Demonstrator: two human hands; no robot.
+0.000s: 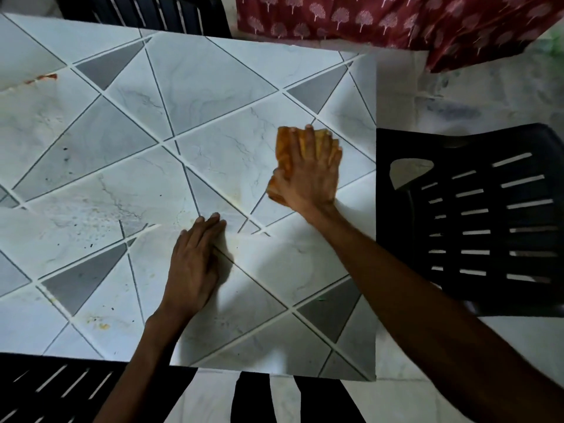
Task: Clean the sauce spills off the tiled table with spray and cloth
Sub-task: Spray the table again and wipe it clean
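Observation:
The tiled table [213,87] has white and grey triangular tiles. My right hand [308,175] presses flat on a folded orange cloth [285,148] near the table's right edge, fingers straight and spread over it. My left hand [195,264] rests flat on the tiles at the front centre, fingers straight and together. A red sauce smear [42,78] lies at the far left. Small yellowish sauce spots [99,323] sit near the front left edge. Fine dark specks [91,236] dot the left middle tiles. No spray bottle is in view.
A black slatted plastic chair [476,221] stands right of the table. Another black chair [55,389] is at the front left, and a third [146,13] at the far edge. Red patterned fabric [396,22] hangs at the back right. Pale floor [457,96] surrounds the table.

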